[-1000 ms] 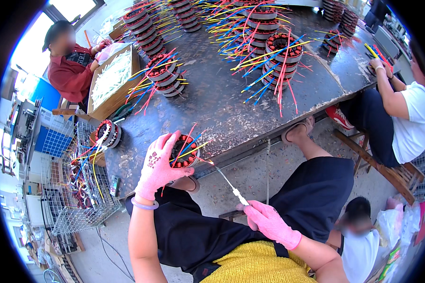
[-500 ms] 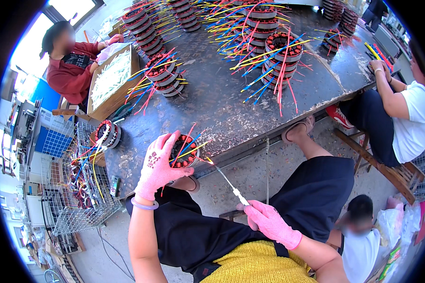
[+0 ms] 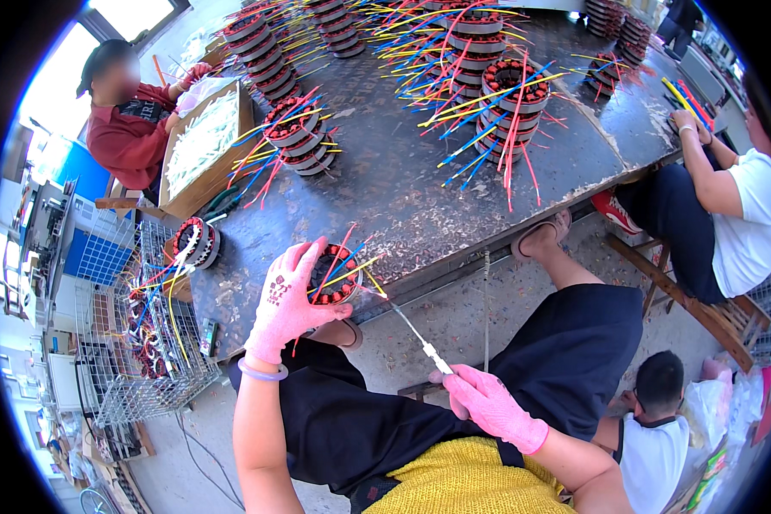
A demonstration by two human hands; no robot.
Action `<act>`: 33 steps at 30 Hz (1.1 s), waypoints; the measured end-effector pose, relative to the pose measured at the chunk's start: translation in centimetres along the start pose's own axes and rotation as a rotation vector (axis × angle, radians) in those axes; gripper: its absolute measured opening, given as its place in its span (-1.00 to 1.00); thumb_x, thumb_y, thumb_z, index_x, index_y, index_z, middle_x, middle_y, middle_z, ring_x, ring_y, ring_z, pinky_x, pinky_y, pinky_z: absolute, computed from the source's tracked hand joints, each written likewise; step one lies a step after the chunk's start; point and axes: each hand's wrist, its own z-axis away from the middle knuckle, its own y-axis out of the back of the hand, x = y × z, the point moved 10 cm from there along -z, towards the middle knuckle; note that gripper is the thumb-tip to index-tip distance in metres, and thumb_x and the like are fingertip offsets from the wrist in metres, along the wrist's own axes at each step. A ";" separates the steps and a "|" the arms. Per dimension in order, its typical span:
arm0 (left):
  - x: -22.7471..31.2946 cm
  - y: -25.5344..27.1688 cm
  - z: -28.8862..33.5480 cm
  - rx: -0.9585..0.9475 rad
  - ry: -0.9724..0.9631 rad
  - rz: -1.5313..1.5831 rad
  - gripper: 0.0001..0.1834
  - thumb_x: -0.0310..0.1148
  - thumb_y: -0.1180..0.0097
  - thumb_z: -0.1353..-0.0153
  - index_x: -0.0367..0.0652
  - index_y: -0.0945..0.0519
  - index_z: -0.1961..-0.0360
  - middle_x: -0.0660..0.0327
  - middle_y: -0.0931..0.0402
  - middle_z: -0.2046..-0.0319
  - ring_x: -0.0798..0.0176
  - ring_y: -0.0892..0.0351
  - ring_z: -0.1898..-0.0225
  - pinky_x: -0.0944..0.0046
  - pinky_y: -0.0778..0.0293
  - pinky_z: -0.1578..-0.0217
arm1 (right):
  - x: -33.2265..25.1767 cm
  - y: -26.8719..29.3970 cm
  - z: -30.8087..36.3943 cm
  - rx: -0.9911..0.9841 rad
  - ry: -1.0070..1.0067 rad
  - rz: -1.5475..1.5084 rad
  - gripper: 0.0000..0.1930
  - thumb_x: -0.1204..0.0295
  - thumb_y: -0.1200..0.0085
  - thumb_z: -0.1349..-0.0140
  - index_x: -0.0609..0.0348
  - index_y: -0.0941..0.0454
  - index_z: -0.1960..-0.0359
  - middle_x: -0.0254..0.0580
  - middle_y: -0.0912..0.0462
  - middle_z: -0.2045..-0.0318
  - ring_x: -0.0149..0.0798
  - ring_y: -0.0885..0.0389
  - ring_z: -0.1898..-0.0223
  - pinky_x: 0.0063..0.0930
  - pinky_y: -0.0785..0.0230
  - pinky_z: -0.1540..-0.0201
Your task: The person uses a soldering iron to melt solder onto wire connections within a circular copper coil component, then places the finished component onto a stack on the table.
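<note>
My left hand (image 3: 287,300), in a pink glove, curls around a motor stator (image 3: 324,276) at the table's near edge. Its red windings face up, and red, blue and yellow lead wires (image 3: 351,267) stick out to the right. In my right hand (image 3: 493,403), also gloved in pink, is a slim tool with a white collar and a thin metal stem (image 3: 413,327). The stem points up and left, its tip beside the ends of a yellow and a red wire. Whether the tip touches them is too small to tell. A shorter stator stack (image 3: 196,244) stands left of my left hand.
Tall stator stacks (image 3: 510,107) with trailing wires stand across the dark table (image 3: 385,197). A cardboard box (image 3: 204,146) of white sleeves is at the left, above a wire basket (image 3: 146,343). People sit at left and right; a child (image 3: 655,420) is low at the right.
The tool's tip has shifted very slightly right, and an orange tint near it has faded. The child's head has turned away. My left hand stays on the stator.
</note>
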 end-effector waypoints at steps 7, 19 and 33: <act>0.1 0.1 0.1 0.016 -0.017 -0.019 0.05 -0.04 -0.53 0.28 -0.19 -0.37 -0.29 -0.03 -0.40 -0.12 -0.13 -0.40 -0.17 -0.01 -0.29 -0.23 | -0.3 -0.1 0.0 0.004 -0.007 0.014 -0.62 0.22 0.18 -0.49 0.28 -0.54 -0.02 -0.32 -0.41 0.64 -0.46 -0.37 0.58 -0.48 -0.26 0.45; 0.0 0.0 0.0 0.007 -0.013 -0.022 0.04 -0.06 -0.52 0.28 -0.19 -0.37 -0.29 -0.02 -0.40 -0.15 -0.13 -0.39 -0.19 0.00 -0.29 -0.24 | 0.0 0.0 -0.1 0.000 -0.008 -0.011 -0.65 0.26 0.17 -0.48 0.27 -0.54 -0.01 -0.31 -0.41 0.63 -0.46 -0.38 0.58 -0.49 -0.27 0.45; 0.2 0.1 0.0 0.018 -0.006 -0.026 0.09 -0.20 -0.55 0.37 -0.25 -0.37 -0.30 -0.02 -0.42 -0.14 -0.10 -0.42 -0.19 0.04 -0.32 -0.22 | 0.3 -0.1 -0.1 -0.008 -0.012 -0.078 -0.63 0.25 0.11 -0.49 0.31 -0.51 -0.09 -0.43 -0.39 0.58 -0.55 -0.26 0.54 -0.62 -0.11 0.47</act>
